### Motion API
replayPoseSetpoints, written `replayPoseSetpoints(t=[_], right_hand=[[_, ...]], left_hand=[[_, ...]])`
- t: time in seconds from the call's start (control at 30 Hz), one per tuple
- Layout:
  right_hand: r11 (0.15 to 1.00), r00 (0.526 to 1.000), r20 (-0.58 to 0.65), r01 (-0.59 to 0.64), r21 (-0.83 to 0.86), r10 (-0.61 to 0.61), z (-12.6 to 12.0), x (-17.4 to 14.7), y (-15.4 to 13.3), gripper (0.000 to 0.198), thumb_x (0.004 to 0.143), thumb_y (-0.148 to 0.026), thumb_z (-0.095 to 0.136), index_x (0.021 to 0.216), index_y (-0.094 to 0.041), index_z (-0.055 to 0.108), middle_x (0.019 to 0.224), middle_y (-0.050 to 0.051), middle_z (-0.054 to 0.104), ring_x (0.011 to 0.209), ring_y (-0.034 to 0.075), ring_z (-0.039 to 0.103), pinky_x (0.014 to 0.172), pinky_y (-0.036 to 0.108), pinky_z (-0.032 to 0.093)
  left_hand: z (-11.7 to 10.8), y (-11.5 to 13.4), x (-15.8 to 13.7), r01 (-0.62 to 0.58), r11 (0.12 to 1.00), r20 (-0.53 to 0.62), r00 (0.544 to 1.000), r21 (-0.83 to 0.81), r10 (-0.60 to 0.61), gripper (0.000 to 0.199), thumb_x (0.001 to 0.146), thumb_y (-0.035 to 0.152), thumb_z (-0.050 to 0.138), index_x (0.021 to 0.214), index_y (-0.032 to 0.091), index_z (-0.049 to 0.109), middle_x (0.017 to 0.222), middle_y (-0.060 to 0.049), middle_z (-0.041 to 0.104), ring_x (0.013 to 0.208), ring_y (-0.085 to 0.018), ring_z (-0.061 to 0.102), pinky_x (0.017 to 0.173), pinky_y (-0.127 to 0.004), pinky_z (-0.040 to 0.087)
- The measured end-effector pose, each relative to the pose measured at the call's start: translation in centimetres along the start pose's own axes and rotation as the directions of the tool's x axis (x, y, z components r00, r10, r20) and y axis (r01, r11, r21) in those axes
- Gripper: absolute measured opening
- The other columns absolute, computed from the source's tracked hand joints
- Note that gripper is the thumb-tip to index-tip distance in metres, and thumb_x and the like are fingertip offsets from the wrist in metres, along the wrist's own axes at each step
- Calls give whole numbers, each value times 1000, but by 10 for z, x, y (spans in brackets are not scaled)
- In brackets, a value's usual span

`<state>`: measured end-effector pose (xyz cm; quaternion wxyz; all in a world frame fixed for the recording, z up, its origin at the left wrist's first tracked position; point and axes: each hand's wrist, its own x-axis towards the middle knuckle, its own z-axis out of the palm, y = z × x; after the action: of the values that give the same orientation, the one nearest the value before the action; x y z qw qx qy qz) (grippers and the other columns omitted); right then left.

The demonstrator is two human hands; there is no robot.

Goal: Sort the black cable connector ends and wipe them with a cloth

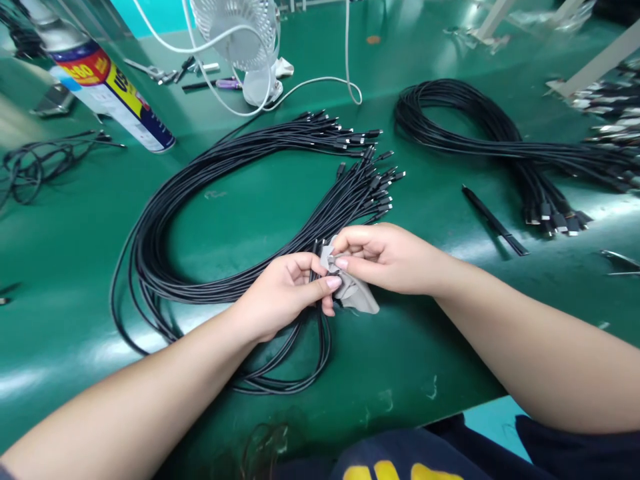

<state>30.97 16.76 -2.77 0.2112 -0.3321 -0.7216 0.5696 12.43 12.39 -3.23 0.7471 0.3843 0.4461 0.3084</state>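
My left hand [290, 287] is closed around a few black cables [320, 333], whose small plug ends poke up above its fingers. Between both hands is a crumpled grey cloth [361, 297]. The fingers of my right hand [387, 259] pinch its upper part close to the plugs, while the left thumb presses against it too. Part of the cloth and the held cable ends are hidden by my fingers. Just behind my hands lies a large looped bundle of black cables [155, 220], its many plug ends fanned out toward the right.
A second cable bundle [465, 113] lies at the right, with a black pen [493, 220] before it. A spray can [120, 93] stands at the left. Behind are a small white fan [235, 33] with its white cord, and several tools [150, 70] on the green tabletop [240, 207].
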Motion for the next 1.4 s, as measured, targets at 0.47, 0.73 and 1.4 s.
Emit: replayPoseSetpoints(t=[0.47, 0.73, 1.4], right_hand=[[986, 993, 11, -114, 125, 114, 1, 1, 1, 8, 75, -22, 61, 80, -15, 62, 71, 1, 69, 62, 12, 63, 58, 24, 50], [988, 993, -99, -42, 147, 57, -4, 5, 5, 4, 74, -15, 61, 78, -15, 63, 65, -2, 65, 56, 9, 59, 53, 20, 46], [981, 991, 61, 128, -147, -121, -7, 1, 3, 15, 92, -23, 54, 78, -17, 56, 67, -3, 57, 58, 8, 50, 53, 21, 38]], left_hand=[[0, 0, 1, 16, 1000, 2, 1000, 14, -16, 30, 65, 27, 84, 69, 14, 58, 53, 1, 65, 49, -10, 60, 57, -22, 48], [-2, -1, 2, -27, 999, -10, 1000, 21, 27, 28, 70, 29, 82, 71, 14, 58, 54, 1, 65, 50, -10, 61, 59, -23, 48], [2, -3, 0, -85, 996, -8, 996, 18, 85, 28, 69, 25, 82, 70, 15, 56, 55, 3, 66, 51, -11, 63, 60, -24, 52]])
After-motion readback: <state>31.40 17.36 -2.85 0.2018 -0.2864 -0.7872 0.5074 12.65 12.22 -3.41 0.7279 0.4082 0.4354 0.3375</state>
